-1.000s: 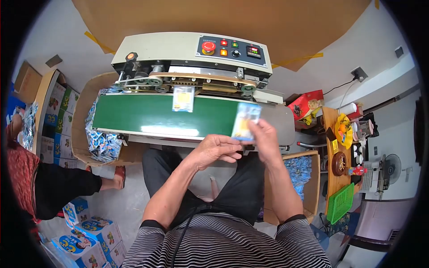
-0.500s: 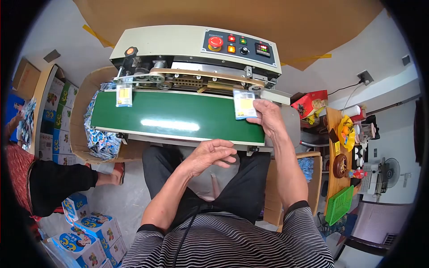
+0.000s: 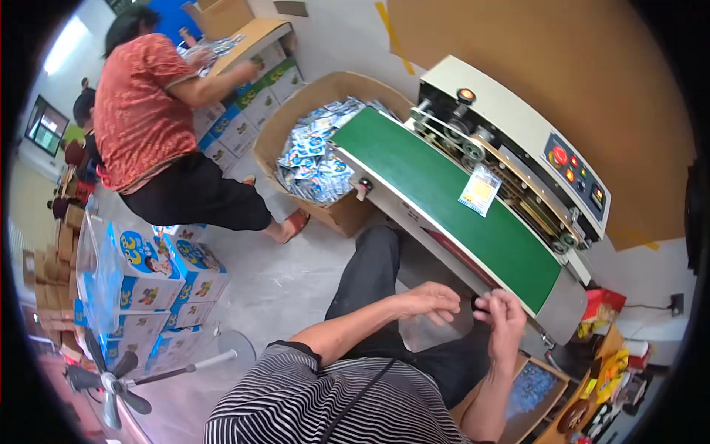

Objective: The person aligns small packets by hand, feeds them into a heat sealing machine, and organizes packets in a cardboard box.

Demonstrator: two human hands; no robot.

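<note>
A small clear packet [image 3: 480, 190] with a yellow patch lies at the sealing machine's [image 3: 510, 137] rollers, its lower part over the green belt [image 3: 444, 196]. My left hand [image 3: 431, 302] is in front of the belt's near edge, fingers loosely curled and apart, holding nothing. Close to its right, my right hand [image 3: 503, 312] is raised with its fingers bent towards the thumb. A small dark spot shows by those fingertips, too unclear to make out. Neither hand touches the packet or the belt.
A large carton [image 3: 270, 152] full of blue and white packets stands at the belt's far left end. A person in red [image 3: 144, 111] works at a shelf beyond it. Printed boxes [image 3: 151, 285] and a fan [image 3: 111, 383] are at lower left; another carton [image 3: 551, 414] is lower right.
The view has swung left. My right hand has let go of its packet and drawn back from the machine to beside my left hand. The earlier packet at the belt's left end is gone from there.
</note>
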